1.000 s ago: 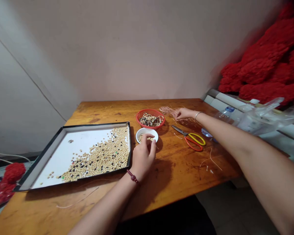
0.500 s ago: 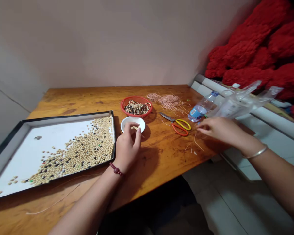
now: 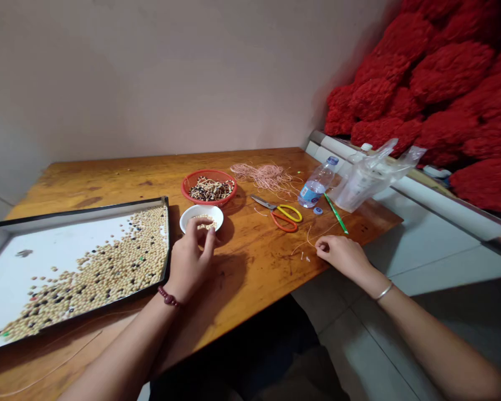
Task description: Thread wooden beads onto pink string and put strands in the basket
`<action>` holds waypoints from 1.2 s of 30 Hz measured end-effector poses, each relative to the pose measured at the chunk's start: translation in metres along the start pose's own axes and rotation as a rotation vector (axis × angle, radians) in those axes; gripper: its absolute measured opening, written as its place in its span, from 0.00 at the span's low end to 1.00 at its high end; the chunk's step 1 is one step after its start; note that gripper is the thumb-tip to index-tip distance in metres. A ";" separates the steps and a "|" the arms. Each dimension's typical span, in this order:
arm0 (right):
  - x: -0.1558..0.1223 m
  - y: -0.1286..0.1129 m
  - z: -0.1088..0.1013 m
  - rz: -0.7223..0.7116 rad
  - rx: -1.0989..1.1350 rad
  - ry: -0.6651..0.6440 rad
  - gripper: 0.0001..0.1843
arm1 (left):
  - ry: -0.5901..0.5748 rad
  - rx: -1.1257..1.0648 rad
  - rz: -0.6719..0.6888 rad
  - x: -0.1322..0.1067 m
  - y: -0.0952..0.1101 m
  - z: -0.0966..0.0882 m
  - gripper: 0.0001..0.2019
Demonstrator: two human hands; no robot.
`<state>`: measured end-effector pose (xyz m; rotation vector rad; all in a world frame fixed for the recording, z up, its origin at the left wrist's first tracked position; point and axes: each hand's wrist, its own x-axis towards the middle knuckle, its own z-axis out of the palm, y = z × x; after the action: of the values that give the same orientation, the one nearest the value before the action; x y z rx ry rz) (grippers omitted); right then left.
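My left hand (image 3: pixel 192 257), with a dark red bead bracelet, is at the near rim of a small white bowl (image 3: pixel 185 216) of pale beads. Its index finger and thumb are curved, with a gap between them, and no held thing shows. My right hand (image 3: pixel 343 257), wearing a silver bangle, rests low at the table's front edge with its fingers curled together. Whatever may be between those fingertips is hidden. Thin pale cord pieces (image 3: pixel 309 236) and small white scraps (image 3: pixel 304 257) lie just left of it.
A black-edged tray (image 3: pixel 77 214) of loose beads is on the left. Behind the bowl stands a red basket (image 3: pixel 186 195) of strung beads. Pink cord (image 3: pixel 269 175), scissors (image 3: pixel 287 218), a water bottle (image 3: pixel 317 184), a blue cap (image 3: pixel 318 211), a green stick (image 3: pixel 336 213) and a plastic bag (image 3: pixel 365 181) are rightward.
My right hand has come away from the bottle and bag toward the table's front edge, uncovering the green stick and cap. My left hand stays by the bowl. The view has swung right.
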<state>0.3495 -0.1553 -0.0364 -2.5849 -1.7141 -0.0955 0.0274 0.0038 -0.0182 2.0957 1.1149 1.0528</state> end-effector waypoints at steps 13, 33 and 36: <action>0.082 0.063 -0.052 0.007 -0.044 0.489 0.10 | -0.025 0.023 -0.040 0.003 -0.001 -0.001 0.14; 0.062 0.018 -0.011 -0.270 -0.071 0.079 0.06 | -0.033 0.005 -0.018 0.001 0.001 -0.001 0.13; 0.046 -0.012 -0.018 -0.280 0.140 0.192 0.05 | -0.089 -0.104 -0.023 0.000 0.005 0.000 0.13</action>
<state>0.3561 -0.1096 -0.0155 -2.1497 -1.9206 -0.2157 0.0292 0.0013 -0.0145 2.0228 1.0174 0.9762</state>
